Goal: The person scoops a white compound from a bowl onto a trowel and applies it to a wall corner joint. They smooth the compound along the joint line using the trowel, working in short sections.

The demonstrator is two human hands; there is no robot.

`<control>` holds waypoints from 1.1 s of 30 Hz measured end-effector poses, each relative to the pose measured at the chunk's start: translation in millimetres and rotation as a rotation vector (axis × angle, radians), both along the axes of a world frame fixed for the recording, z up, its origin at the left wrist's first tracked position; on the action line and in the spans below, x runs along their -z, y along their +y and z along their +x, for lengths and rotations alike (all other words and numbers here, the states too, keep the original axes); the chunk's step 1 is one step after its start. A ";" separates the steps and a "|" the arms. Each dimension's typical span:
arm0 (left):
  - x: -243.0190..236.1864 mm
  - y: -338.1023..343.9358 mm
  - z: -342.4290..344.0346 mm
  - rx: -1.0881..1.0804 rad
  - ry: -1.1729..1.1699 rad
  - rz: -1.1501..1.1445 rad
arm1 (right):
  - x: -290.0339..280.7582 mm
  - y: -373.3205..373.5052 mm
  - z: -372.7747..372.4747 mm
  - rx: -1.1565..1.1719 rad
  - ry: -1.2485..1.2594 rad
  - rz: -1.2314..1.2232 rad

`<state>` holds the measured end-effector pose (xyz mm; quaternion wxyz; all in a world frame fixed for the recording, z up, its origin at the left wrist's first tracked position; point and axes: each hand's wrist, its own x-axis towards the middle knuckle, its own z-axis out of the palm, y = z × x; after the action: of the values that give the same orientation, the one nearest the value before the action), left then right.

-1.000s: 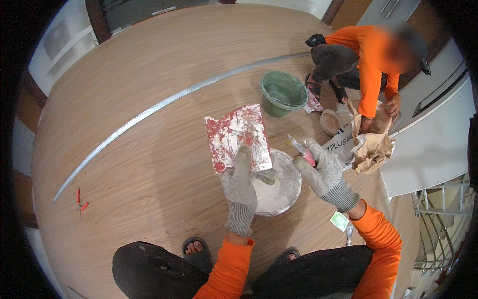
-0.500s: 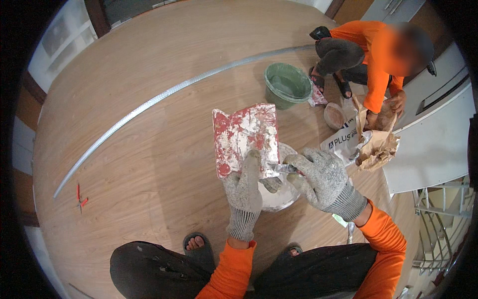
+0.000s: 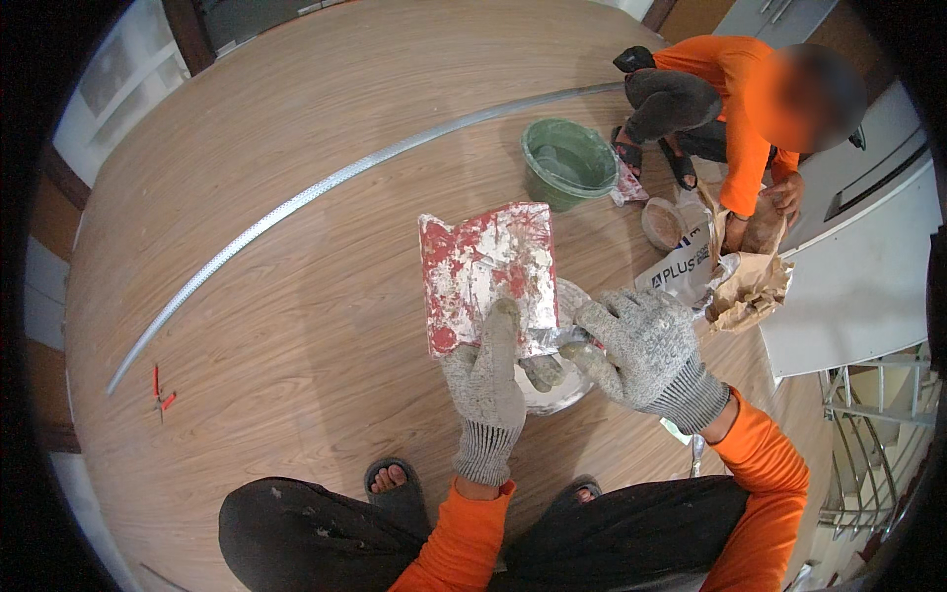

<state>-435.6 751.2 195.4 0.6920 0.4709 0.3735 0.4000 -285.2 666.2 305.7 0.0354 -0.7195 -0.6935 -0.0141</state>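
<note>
My left hand (image 3: 485, 390), in a grey knit glove, is closed on a flat red plastering board (image 3: 488, 266) smeared with white compound, its thumb lying across the face. My right hand (image 3: 646, 350), gloved alike, pinches a small putty knife (image 3: 570, 337) at the board's lower right edge. Most of the knife is hidden by my fingers, and its blade shows only in part. Below both hands stands a round white container (image 3: 557, 397) with whitish material on it, partly covered by the board and gloves.
A green bucket (image 3: 569, 168) stands beyond the board. At the right, a crouching co-worker (image 3: 730, 118) reaches into a torn paper sack (image 3: 750, 291) beside a small bowl (image 3: 664, 225). A long metal strip (image 3: 326, 187) curves across the wooden floor. Red-handled pliers (image 3: 160, 395) lie at the left.
My right hand and the putty knife have shifted slightly right along the board's lower edge. The board stays in my left hand, nearly in place. The co-worker's hands remain at the sack.
</note>
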 end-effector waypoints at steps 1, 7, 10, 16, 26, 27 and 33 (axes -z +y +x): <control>-2.5 0.1 0.9 -0.011 -0.059 -0.042 | 1.5 -0.2 0.8 -0.003 -0.001 0.011; -22.4 -2.9 8.6 -0.118 -0.378 -0.324 | 8.7 -3.5 0.6 0.021 -0.054 -0.009; -13.5 -6.4 7.8 -0.197 -0.119 0.049 | 12.8 -1.5 -0.5 0.027 0.040 0.026; -1.2 -3.7 6.4 -0.105 -0.023 0.185 | 11.7 -3.2 2.1 0.037 0.032 0.011; -17.4 4.5 9.6 -0.097 -0.381 -0.235 | 11.6 -2.5 3.1 -0.011 0.041 -0.036; -17.3 5.6 10.2 -0.097 -0.370 -0.233 | 13.3 -0.7 3.6 -0.011 0.068 -0.034; 9.7 0.9 18.5 -0.031 -0.169 -0.425 | 58.0 -6.5 14.0 0.092 0.199 -0.153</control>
<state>-417.1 752.1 185.7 0.7983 0.2734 0.3971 0.3610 -271.2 659.7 247.8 0.0483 -0.7488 -0.6520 0.1087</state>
